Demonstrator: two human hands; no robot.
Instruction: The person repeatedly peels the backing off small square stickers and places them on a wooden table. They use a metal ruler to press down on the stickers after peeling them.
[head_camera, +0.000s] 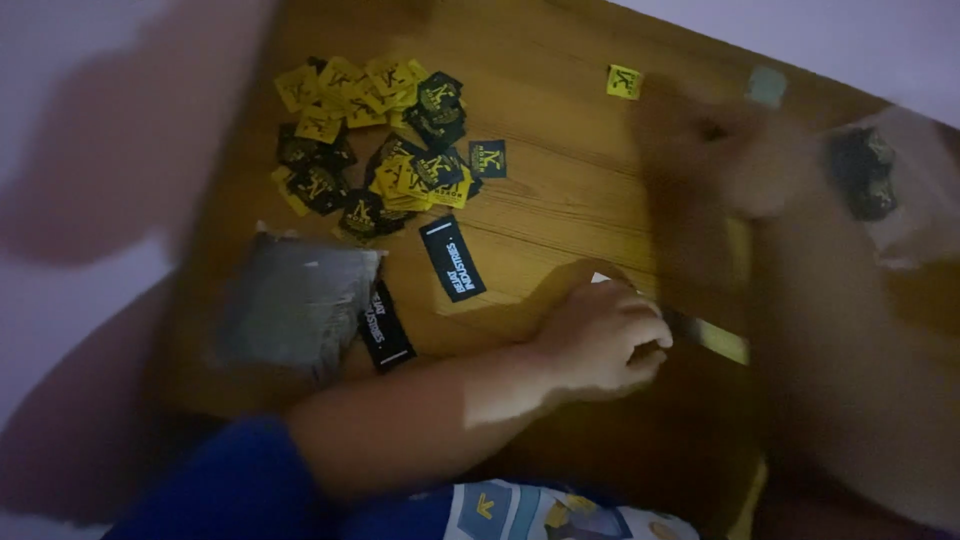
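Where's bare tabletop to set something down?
Free: the wood strip between the pile of yellow and black labels and the blurred right hand. Crowded: around the pile, the grey pouch, and the left hand.

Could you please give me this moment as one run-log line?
left hand: fist on wooden table | right hand: blurred, raised | label pile: upper left | grey pouch: beside left forearm

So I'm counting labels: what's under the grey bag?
One long black label pokes out from under the grey bag; its upper end is covered. Anything else beneath is hidden.
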